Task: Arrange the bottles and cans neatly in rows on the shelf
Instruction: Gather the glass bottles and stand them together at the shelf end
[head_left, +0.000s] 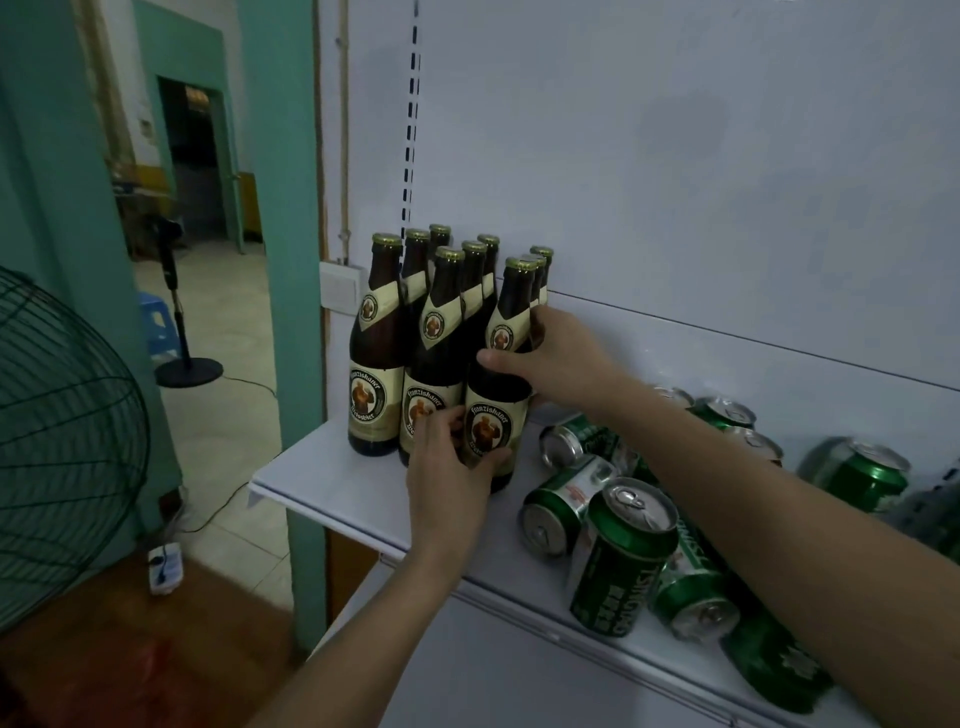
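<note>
Several brown beer bottles with cream labels and gold caps stand upright in three rows at the left end of the white shelf (311, 467). Both hands hold the front right bottle (511, 317). My left hand (449, 462) grips its base and label from the front. My right hand (556, 358) wraps its shoulder from the right, thumb across the front. Several green cans lie scattered on the shelf to the right, most on their sides (558, 509); one green can (623, 561) stands tilted near the front edge, under my right forearm.
The shelf's back panel (675, 182) rises right behind the bottles. A green pillar (291, 260) borders the shelf's left end. A floor fan grille (62, 441) is at the lower left, and another fan stand (182, 332) sits in the doorway beyond.
</note>
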